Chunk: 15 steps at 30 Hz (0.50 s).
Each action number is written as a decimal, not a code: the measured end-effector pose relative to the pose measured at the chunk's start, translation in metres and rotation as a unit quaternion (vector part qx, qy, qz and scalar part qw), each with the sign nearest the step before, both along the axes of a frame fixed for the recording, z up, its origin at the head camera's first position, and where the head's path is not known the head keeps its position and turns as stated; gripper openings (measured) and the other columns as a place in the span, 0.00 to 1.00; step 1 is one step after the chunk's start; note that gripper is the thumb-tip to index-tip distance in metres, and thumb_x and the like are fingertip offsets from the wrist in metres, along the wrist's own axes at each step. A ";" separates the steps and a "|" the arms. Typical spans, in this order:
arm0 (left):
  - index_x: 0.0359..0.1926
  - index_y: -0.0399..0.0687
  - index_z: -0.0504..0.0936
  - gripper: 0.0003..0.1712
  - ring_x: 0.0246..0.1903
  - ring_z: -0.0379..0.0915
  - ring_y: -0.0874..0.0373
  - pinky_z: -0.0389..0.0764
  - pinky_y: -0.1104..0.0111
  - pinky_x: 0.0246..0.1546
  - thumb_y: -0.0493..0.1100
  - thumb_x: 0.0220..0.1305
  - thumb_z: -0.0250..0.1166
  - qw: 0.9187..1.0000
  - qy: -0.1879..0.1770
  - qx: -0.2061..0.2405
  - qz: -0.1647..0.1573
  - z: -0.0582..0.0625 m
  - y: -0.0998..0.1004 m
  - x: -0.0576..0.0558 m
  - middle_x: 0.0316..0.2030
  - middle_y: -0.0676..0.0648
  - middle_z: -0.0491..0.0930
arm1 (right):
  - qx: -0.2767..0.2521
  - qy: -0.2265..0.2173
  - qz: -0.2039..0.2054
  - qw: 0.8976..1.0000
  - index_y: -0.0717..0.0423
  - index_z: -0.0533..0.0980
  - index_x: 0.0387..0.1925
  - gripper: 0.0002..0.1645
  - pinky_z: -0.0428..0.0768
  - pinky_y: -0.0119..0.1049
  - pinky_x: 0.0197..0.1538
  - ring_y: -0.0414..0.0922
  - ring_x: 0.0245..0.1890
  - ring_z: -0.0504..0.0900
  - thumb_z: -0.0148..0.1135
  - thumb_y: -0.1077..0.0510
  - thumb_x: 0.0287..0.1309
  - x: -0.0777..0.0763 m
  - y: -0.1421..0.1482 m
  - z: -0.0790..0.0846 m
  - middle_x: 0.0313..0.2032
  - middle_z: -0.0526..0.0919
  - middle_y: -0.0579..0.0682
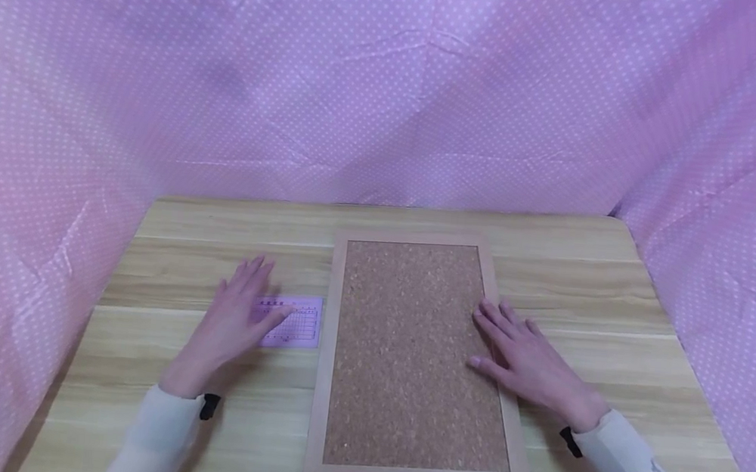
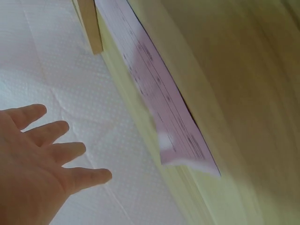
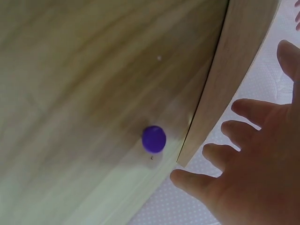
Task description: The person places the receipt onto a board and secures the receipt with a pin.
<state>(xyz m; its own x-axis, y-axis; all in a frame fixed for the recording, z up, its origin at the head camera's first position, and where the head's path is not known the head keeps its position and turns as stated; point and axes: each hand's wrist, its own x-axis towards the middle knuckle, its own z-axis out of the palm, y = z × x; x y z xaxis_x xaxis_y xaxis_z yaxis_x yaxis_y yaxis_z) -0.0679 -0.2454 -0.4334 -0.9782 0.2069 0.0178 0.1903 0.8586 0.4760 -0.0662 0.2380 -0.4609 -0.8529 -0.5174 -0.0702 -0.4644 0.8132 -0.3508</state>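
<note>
A wood-framed cork board (image 1: 417, 361) lies flat on the table. To its left is a lilac printed form (image 1: 304, 324) with a ruled grid, one end lifted off the table in the left wrist view. My left hand (image 1: 229, 320), fingers spread and nothing held, hovers at the form's left end and partly covers it. Over the board's right frame edge is my right hand (image 1: 533, 365), fingers spread, holding nothing. A small round purple piece (image 3: 153, 139) sits on the table beside the board's frame in the right wrist view; the right hand hides it in the head view.
The light wood table (image 1: 623, 320) ends at a back edge against a pink dotted cloth (image 1: 404, 102), which also hangs along both sides. A black strap end (image 1: 210, 406) shows at the left cuff, another (image 1: 571, 442) at the right.
</note>
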 end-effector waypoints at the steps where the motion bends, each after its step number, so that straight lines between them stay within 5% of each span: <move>1: 0.81 0.38 0.51 0.51 0.78 0.37 0.31 0.41 0.32 0.73 0.63 0.73 0.61 1.000 -0.001 0.003 0.000 0.000 -0.003 0.001 0.81 0.34 0.46 | 0.000 -0.002 0.001 1.000 0.57 0.59 0.79 0.49 0.52 0.72 0.73 0.64 0.79 0.49 0.56 0.32 0.71 0.000 0.000 0.000 0.81 0.52 0.57; 15: 0.79 0.34 0.55 0.48 0.75 0.49 0.28 0.54 0.35 0.71 0.58 0.73 0.63 0.999 -0.018 0.025 0.019 -0.008 -0.054 0.006 0.77 0.29 0.54 | 0.005 -0.005 0.013 1.000 0.58 0.58 0.79 0.49 0.53 0.72 0.72 0.64 0.79 0.49 0.55 0.32 0.72 0.000 0.001 -0.003 0.81 0.51 0.57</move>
